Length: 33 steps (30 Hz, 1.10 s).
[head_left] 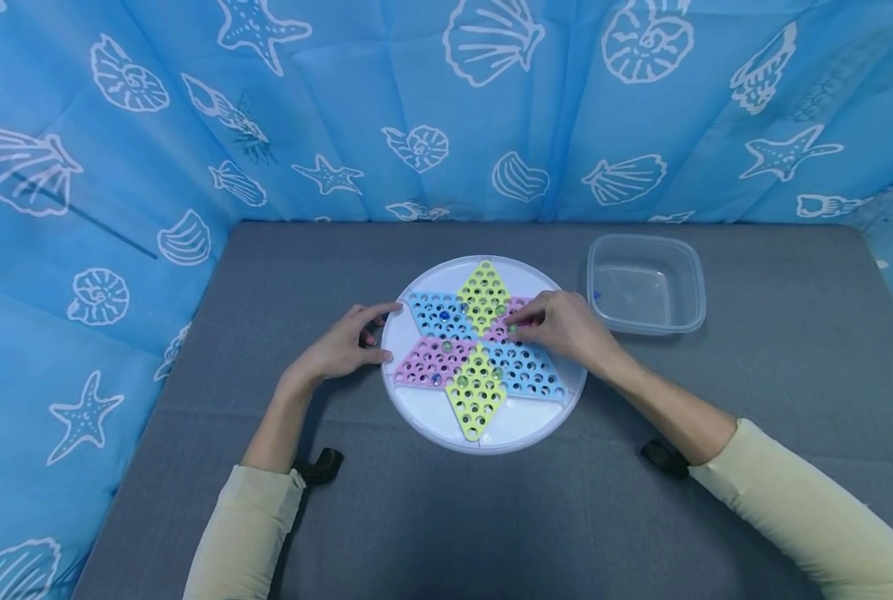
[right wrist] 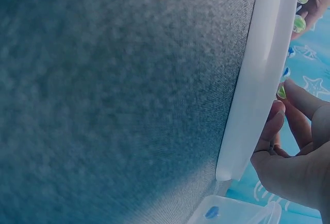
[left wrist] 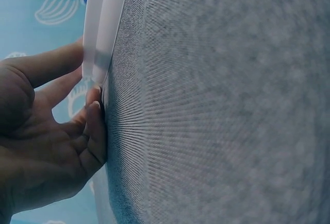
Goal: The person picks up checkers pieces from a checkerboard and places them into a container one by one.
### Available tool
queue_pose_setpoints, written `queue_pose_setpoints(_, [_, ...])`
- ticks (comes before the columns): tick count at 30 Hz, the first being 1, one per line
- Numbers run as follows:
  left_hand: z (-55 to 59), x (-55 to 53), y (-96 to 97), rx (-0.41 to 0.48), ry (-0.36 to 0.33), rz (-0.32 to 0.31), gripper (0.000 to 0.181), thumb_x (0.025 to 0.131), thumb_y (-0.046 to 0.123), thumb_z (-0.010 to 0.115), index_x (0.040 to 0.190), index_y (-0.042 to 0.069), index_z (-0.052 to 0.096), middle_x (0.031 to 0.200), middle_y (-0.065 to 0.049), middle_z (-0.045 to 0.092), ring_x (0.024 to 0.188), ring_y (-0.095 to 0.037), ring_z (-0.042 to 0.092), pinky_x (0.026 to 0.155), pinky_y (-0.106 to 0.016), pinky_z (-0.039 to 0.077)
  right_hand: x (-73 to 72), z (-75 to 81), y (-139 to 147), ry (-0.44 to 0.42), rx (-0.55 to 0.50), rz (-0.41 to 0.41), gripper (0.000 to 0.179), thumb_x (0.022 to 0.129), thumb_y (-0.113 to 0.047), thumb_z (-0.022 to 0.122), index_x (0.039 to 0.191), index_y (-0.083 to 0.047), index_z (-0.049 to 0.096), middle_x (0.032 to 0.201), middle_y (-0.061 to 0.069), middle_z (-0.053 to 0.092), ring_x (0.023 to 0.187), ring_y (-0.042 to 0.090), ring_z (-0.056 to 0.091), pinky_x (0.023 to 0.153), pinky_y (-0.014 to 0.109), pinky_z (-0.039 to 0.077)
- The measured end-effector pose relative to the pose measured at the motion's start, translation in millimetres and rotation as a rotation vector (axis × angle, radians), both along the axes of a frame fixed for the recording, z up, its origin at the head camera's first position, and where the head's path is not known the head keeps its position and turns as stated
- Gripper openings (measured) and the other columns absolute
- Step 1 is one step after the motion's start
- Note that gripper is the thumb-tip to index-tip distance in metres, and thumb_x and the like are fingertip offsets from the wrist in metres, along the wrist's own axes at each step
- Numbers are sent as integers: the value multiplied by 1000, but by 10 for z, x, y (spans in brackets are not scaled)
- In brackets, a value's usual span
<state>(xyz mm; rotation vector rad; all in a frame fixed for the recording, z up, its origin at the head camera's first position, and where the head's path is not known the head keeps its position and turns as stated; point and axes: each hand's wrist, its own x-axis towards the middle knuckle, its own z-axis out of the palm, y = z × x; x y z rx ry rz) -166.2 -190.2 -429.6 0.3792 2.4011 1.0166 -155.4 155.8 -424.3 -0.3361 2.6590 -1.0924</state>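
Note:
A round white Chinese checkers board (head_left: 517, 425) lies on the table, its star of holes in blue, yellow and pink. My right hand (head_left: 562, 325) is over the right pink section, pinching a green marble (right wrist: 281, 91) between thumb and index finger. At the left rim, my left hand (head_left: 341, 342) touches the board with its thumb and extended index finger; the other fingers are bent loosely on the cloth. Several marbles sit in holes, among them a dark blue marble (head_left: 443, 316), a green marble (head_left: 462, 382) and a blue marble (head_left: 436, 379).
A clear plastic container (head_left: 644, 321) stands right of the board, with a blue marble (right wrist: 212, 212) inside. Grey cloth (head_left: 476, 525) covers the table. A blue curtain (head_left: 386, 92) with shell patterns hangs behind and to the left.

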Motion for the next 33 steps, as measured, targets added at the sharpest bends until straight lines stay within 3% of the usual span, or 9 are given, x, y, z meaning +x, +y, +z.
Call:
queue_pose_setpoints(8, [-15, 4, -10, -4, 0, 1, 72, 90, 12, 73, 153, 18, 39, 131, -19, 40, 101, -28, 48, 82, -39, 41, -11, 21, 19, -33, -5, -5, 21, 85, -23, 79, 105, -18, 79, 102, 3, 75, 89, 17, 65, 74, 34, 47])
queue_pose_setpoints(13, [-11, -1, -7, -7, -3, -3, 72, 90, 12, 73, 153, 18, 39, 131, -19, 40, 100, -28, 47, 82, -38, 41, -9, 68, 55, -45, -29, -6, 20, 89, -20, 75, 108, -15, 77, 98, 2, 75, 80, 16, 66, 73, 34, 50])
queue_pose_setpoints(19, [-7, -23, -7, -7, 1, -12, 71, 90, 14, 73, 153, 18, 39, 130, -19, 41, 99, -27, 47, 81, -38, 41, -6, 168, 93, 4, -74, -35, 20, 91, -13, 71, 110, -8, 74, 93, 5, 72, 80, 17, 66, 75, 35, 52])
queue_pose_setpoints(27, [4, -11, -5, -15, -9, 0, 72, 90, 13, 73, 153, 19, 39, 131, -18, 40, 101, -28, 48, 82, -38, 41, -26, 246, 244, 60, -138, -81, 26, 91, -17, 72, 116, -8, 73, 103, 9, 72, 92, 22, 66, 81, 35, 50])
queue_pose_setpoints(33, [-16, -18, -12, -7, 2, -4, 72, 90, 13, 74, 153, 18, 39, 131, -19, 41, 99, -28, 47, 82, -38, 40, -26, 276, 350, 44, -148, -96, 29, 90, -17, 73, 119, -11, 72, 111, 10, 71, 98, 23, 67, 81, 33, 51])
